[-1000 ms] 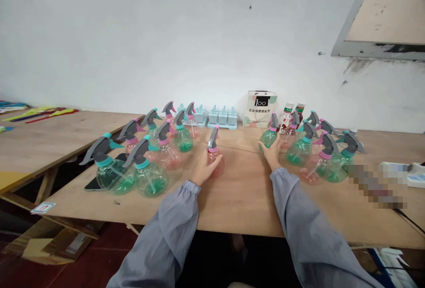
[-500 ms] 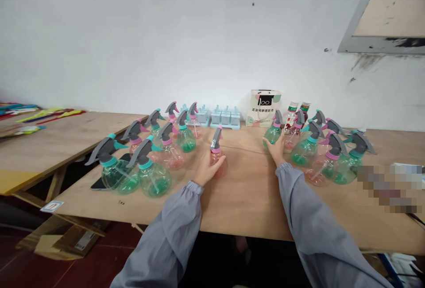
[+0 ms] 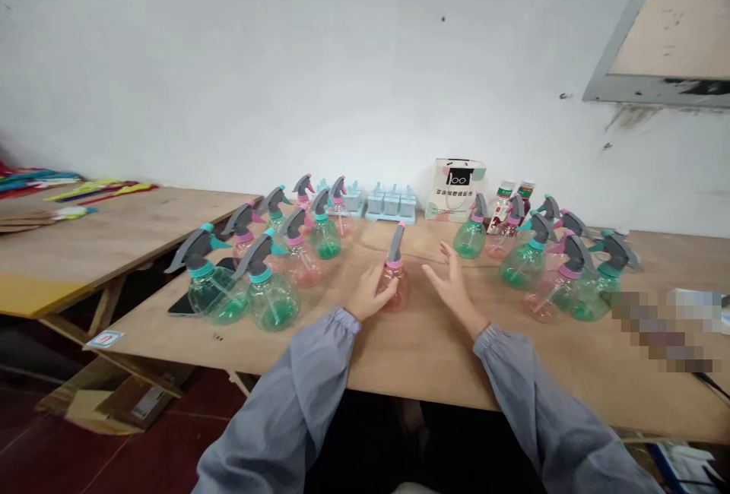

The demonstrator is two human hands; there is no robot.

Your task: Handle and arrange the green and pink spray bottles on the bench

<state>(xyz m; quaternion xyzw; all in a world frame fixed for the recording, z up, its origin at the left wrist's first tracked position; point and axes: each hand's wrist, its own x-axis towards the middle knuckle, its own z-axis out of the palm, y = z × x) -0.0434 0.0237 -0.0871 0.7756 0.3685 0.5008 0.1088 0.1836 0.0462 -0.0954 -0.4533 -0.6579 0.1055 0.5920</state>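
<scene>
A pink spray bottle point(image 3: 397, 290) with a grey trigger head stands upright at the middle of the table, and my left hand point(image 3: 370, 293) is wrapped round its left side. To the right of that bottle, my right hand point(image 3: 455, 289) is held apart from it, empty, thumb and fingers spread. Behind the right hand stands a green spray bottle point(image 3: 471, 239). More green and pink spray bottles are grouped on both sides, among them a green spray bottle point(image 3: 274, 302) at the left front and a pink spray bottle point(image 3: 546, 296) on the right.
Pale blue ice-pop molds point(image 3: 391, 205) and a printed paper bag point(image 3: 455, 190) stand along the wall, with two small labelled bottles point(image 3: 503, 201) beside them. A dark phone point(image 3: 191, 302) lies under the left bottles. Another wooden table point(image 3: 131, 239) stands at left.
My right hand has let go of the green spray bottle at the back right and come back toward the middle. My left hand still holds the pink bottle, now turned slightly.
</scene>
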